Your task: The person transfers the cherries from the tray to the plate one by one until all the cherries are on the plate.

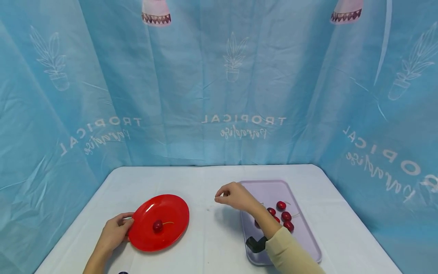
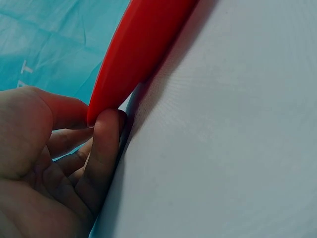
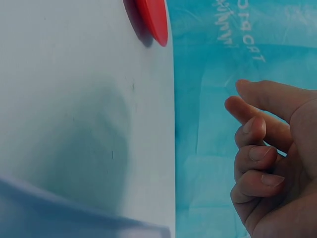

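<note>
Currently left hand (image 1: pixel 115 231) pinches the rim of a glossy red round plate (image 1: pixel 174 215) holding one dark-red stemmed cherry (image 1: pixel 157 226). Empty right hand (image 1: pixel 236 196), fingers loosely curled, hovers beside a lilac rectangular tray (image 1: pixel 270 190) containing several red cherries (image 1: pixel 286 216).

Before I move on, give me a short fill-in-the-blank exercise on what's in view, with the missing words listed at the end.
1. The colour of the plate whose rim the left hand grips is ____.
2. On that plate lies exactly ____ cherry.
3. The right hand, raised over the table, holds ____.
4. In the head view, the lilac tray lies to the ____ of the plate.

Missing words: red; one; nothing; right.
</note>
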A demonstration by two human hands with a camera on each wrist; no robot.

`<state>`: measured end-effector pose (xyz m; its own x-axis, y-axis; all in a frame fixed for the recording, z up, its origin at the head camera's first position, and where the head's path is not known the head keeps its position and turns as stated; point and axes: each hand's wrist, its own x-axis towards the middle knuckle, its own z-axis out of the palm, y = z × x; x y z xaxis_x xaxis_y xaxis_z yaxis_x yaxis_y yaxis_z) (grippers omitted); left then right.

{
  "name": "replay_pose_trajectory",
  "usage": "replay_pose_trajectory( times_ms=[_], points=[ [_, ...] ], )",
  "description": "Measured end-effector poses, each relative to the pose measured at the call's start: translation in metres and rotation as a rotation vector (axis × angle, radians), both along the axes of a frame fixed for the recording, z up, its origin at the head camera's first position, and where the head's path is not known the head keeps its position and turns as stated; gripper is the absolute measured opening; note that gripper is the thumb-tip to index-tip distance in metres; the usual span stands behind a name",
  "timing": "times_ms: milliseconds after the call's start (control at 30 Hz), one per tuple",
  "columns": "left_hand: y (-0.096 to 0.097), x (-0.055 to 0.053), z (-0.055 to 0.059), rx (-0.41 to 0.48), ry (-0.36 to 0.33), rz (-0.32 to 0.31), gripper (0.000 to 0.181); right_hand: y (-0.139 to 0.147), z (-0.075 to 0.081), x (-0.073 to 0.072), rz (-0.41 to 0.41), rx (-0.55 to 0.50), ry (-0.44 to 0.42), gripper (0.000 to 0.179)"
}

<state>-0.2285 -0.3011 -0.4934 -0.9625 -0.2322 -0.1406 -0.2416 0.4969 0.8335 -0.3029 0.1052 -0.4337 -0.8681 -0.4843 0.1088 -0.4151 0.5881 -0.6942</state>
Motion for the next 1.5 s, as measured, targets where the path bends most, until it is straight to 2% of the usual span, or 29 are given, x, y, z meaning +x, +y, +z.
replay_pose_trajectory(
  times_ms=[233, 667, 933, 1233, 1500],
  points=[
    [0.0, 0.001, -0.001, -0.003, 0.01, 0.0, 0.044, 0.013, 0.003, -0.003, -0.006, 0.009, 0.031, 0.012],
    [0.0, -0.001, -0.001, -0.007, 0.025, -0.007, 0.043, 0.045, 0.006, -0.002, -0.101, -0.03, -0.003, 0.017],
    [0.0, 0.0, 0.0, -0.018, 0.034, -0.005, 0.043, 0.065, 0.003, -0.005, -0.127, -0.035, -0.02, 0.015],
    [0.0, 0.0, -0.002, -0.014, 0.025, 0.004, 0.042, 0.09, -0.008, -0.007, -0.251, -0.004, -0.078, 0.017],
    [-0.001, 0.001, -0.003, -0.008, 0.022, 0.005, 0.043, 0.106, -0.014, -0.006, -0.281, 0.029, -0.029, 0.014]
  ],
)
